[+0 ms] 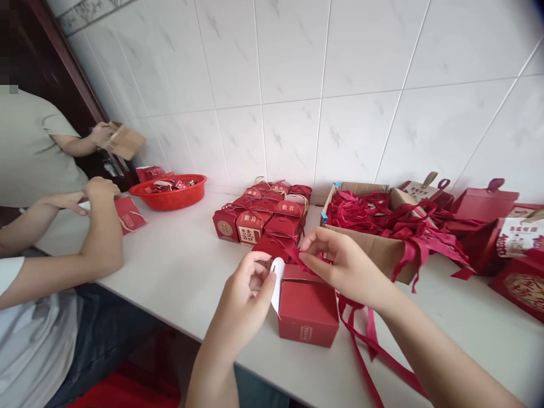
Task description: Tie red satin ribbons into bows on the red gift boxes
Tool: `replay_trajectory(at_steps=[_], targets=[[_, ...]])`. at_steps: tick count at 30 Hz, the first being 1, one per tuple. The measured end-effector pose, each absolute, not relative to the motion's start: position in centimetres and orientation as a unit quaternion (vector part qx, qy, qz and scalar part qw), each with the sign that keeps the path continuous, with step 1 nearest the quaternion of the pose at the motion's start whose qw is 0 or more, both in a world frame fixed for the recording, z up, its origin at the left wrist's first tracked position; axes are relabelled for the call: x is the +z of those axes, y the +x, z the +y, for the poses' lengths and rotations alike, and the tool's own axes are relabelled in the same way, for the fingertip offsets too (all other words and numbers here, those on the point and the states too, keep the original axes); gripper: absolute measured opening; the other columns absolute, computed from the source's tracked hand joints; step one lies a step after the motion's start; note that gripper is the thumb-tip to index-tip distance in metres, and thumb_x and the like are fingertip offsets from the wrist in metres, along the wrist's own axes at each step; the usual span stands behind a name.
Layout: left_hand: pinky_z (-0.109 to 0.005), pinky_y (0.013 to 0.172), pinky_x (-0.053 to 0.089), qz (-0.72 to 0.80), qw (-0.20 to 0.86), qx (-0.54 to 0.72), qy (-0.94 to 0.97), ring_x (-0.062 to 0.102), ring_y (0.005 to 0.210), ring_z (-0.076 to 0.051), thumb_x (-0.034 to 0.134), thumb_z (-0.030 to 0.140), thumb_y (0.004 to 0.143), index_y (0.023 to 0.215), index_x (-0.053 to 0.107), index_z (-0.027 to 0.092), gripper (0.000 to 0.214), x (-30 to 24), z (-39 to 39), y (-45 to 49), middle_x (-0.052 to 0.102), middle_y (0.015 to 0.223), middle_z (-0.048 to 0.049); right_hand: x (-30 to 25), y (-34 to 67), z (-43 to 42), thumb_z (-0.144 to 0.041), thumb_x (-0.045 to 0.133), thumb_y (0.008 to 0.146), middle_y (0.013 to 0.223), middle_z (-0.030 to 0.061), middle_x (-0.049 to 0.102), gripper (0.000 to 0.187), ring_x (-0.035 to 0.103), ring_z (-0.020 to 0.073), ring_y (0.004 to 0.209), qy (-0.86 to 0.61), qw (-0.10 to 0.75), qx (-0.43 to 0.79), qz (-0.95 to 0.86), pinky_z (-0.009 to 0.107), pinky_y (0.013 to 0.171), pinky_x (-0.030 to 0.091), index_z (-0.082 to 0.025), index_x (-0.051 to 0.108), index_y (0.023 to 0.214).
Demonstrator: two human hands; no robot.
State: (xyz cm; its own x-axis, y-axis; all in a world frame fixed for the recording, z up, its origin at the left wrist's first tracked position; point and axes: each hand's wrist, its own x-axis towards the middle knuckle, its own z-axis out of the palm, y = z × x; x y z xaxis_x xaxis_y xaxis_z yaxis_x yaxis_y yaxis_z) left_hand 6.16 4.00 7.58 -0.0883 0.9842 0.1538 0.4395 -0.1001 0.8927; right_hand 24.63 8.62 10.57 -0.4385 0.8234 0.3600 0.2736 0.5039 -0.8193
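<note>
A small red gift box point(308, 309) stands on the white table in front of me, one white-lined side flap point(277, 280) raised at its left. My left hand point(244, 297) pinches that flap between thumb and fingers near its slot. Above the far edge of the box, my right hand point(340, 260) has its fingertips closed on a red ribbon point(296, 258). Lengths of red ribbon point(361, 337) trail over the table to the right of the box, partly under my right forearm. Whether these belong to the pinched piece I cannot tell.
Several finished red boxes point(267, 212) with cords stand behind. A cardboard box point(369, 241) of red ribbons lies right, near red bags point(484, 204). Left are a red basin point(170, 195) of small packets, a seated co-worker's arm point(93, 243) and a standing person holding a carton point(122, 140).
</note>
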Motion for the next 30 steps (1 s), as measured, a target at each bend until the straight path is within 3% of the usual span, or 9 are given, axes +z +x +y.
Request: replay_trajectory(at_steps=[7, 12, 21, 26, 30], targets=[[-0.027, 0.074, 0.05, 0.583, 0.348, 0.437, 0.59, 0.064, 0.093, -0.02, 0.051, 0.034, 0.087, 0.112, 0.051, 0.024, 0.026, 7.6, 4.1, 5.7, 0.061, 0.113, -0.0068, 10.0, 23.8, 8.3, -0.02, 0.052, 0.085, 0.069, -0.0025, 0.065, 0.008, 0.057, 0.0134, 0.064, -0.356, 0.329, 0.389, -0.784, 0.025, 0.061, 0.042, -0.022, 0.044, 0.082], [-0.03, 0.079, 0.051, 0.573, 0.346, 0.443, 0.597, 0.064, 0.093, -0.019, 0.052, 0.033, 0.087, 0.112, 0.051, 0.025, 0.027, 7.3, 3.9, 5.7, 0.056, 0.124, -0.0076, 9.5, 23.3, 8.2, -0.015, 0.051, 0.081, 0.067, -0.0032, 0.062, 0.012, 0.055, 0.0129, 0.062, -0.374, 0.319, 0.356, -0.795, 0.025, 0.061, 0.041, -0.022, 0.043, 0.077], [-0.029, 0.077, 0.053, 0.561, 0.339, 0.456, 0.602, 0.065, 0.089, -0.018, 0.055, 0.033, 0.085, 0.119, 0.047, 0.026, 0.036, 7.5, 3.9, 5.9, 0.058, 0.118, -0.0077, 9.0, 22.6, 8.3, -0.016, 0.052, 0.08, 0.065, -0.0038, 0.059, 0.012, 0.05, 0.0108, 0.057, -0.382, 0.326, 0.324, -0.802, 0.023, 0.056, 0.038, -0.022, 0.043, 0.074], [-0.03, 0.085, 0.051, 0.545, 0.353, 0.45, 0.613, 0.063, 0.099, -0.021, 0.054, 0.042, 0.087, 0.106, 0.061, 0.021, 0.029, 7.3, 4.6, 5.5, 0.066, 0.108, -0.0077, 8.7, 22.6, 8.4, -0.013, 0.051, 0.079, 0.067, -0.0036, 0.06, 0.011, 0.052, 0.0105, 0.058, -0.371, 0.331, 0.313, -0.809, 0.021, 0.054, 0.038, -0.022, 0.046, 0.075], [-0.028, 0.076, 0.05, 0.556, 0.322, 0.446, 0.624, 0.063, 0.087, -0.019, 0.052, 0.034, 0.088, 0.099, 0.064, 0.019, 0.022, 7.2, 5.2, 5.8, 0.068, 0.1, -0.0066, 8.6, 22.6, 8.4, -0.012, 0.052, 0.078, 0.066, -0.0041, 0.06, 0.011, 0.052, 0.0102, 0.057, -0.376, 0.338, 0.294, -0.811, 0.021, 0.054, 0.038, -0.022, 0.047, 0.075]])
